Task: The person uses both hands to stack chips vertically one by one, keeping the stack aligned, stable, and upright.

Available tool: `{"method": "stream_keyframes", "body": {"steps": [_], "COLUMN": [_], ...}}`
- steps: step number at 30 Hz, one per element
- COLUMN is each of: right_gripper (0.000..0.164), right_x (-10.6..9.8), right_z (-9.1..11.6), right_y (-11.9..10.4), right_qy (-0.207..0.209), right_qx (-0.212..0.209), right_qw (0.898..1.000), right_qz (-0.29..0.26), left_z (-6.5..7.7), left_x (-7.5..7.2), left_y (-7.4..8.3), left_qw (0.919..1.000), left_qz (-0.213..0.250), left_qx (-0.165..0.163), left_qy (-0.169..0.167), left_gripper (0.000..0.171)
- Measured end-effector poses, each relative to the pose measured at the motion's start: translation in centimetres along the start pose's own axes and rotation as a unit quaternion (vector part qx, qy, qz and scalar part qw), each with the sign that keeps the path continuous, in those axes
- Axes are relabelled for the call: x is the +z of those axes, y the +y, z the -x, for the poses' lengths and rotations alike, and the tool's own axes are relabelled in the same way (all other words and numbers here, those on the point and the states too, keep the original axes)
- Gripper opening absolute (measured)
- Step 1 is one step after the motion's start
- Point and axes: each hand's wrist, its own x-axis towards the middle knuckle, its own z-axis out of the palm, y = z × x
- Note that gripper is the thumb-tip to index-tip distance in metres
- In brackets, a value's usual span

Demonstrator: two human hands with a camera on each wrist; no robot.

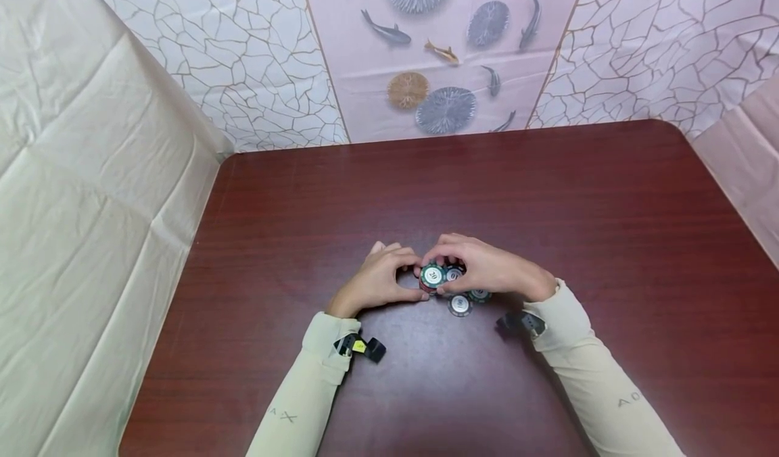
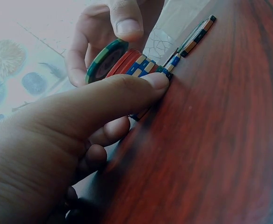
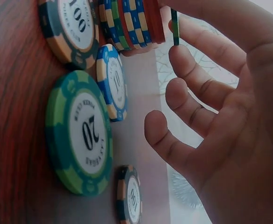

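Observation:
A short stack of poker chips [image 2: 135, 64], mostly red and blue with a green one among them, stands on the table. My left hand [image 1: 379, 278] grips it low at the sides, thumb in front and fingers behind. Just over its top, my right hand [image 1: 489, 268] pinches a green 20 poker chip [image 1: 433, 276] by the edge. In the left wrist view that chip is tilted, with a gap to the red chips below. Under the right hand lie a loose green 20 chip [image 3: 87, 133], a blue 10 chip [image 3: 112, 83] and black 100 chips [image 3: 73, 28].
The dark red wooden table [image 1: 292, 213] reaches back to a patterned cloth wall [image 1: 438, 105]. Pale cloth [image 1: 103, 241] hangs along its left side. A dark strap device [image 1: 359, 346] sits on the left wrist, another [image 1: 522, 323] on the right.

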Motion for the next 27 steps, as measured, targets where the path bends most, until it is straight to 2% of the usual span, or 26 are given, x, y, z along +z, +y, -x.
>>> {"method": "stream_keyframes", "body": {"steps": [6,27], "right_gripper": [0.043,0.044], "right_x": [0.25,0.59], "right_z": [-0.21,-0.43], "right_y": [-0.12,-0.13], "right_qy": [-0.006,-0.017], "right_qx": [0.005,0.023], "right_qw": [1.000,0.999], "right_qz": [-0.006,-0.016], "left_z": [-0.13,-0.04], "left_x": [0.03,-0.09], "left_y": [-0.17,-0.16], "left_qw": [1.0000,1.0000], "left_qz": [0.000,0.001], "left_qx": [-0.001,-0.002], "left_qy": [0.000,-0.008], "left_gripper": [0.039,0.045]}}
